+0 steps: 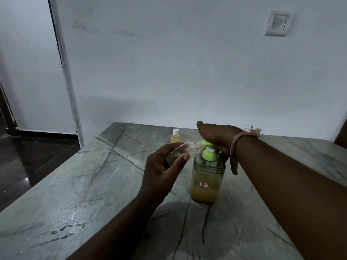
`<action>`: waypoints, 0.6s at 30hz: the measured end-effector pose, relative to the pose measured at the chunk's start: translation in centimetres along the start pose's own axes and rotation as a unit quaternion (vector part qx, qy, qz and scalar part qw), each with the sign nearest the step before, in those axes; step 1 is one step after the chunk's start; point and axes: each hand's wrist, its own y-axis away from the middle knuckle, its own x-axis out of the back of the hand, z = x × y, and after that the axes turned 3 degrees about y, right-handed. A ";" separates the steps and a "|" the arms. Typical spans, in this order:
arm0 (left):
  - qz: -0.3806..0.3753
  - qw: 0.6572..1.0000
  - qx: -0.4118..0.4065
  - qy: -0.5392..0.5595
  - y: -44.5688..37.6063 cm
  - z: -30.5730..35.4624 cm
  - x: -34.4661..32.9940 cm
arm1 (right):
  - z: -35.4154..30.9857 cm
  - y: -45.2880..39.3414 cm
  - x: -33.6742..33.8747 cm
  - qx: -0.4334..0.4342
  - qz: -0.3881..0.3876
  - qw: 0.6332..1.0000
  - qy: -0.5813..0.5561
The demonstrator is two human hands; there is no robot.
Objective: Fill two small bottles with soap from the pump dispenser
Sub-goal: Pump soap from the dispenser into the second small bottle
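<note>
Keep left hand (161, 171) gripping empty bottle (180, 152) mouth tight under spout; press pump (208, 153) slowly with flat, open right hand (217, 139)

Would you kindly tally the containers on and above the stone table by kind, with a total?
Small bottles: 2, a capped one holding yellow soap standing on the table, and a clear one held tilted in the left hand
Pump dispensers: 1, green-topped, pressed by the right hand
Total: 3
</note>
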 end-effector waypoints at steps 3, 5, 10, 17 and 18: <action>0.001 1.000 0.002 0.007 0.0 0.1 0.1 | -0.1 0.2 0.4 -0.012 -0.029 0.999 -0.036; 0.000 1.000 0.002 0.001 -0.1 0.0 0.1 | 0.0 -0.2 0.1 -0.006 -0.013 1.000 0.005; -0.002 1.000 0.006 -0.004 0.0 -0.3 0.1 | 0.2 -0.6 -0.4 0.010 0.024 0.998 0.060; -0.002 1.000 0.014 -0.005 0.0 0.0 0.1 | 0.0 0.6 0.3 -0.018 -0.068 0.996 -0.048; -0.002 1.000 0.016 -0.005 -0.1 -0.1 0.1 | 0.1 0.2 0.1 -0.008 -0.046 0.999 -0.024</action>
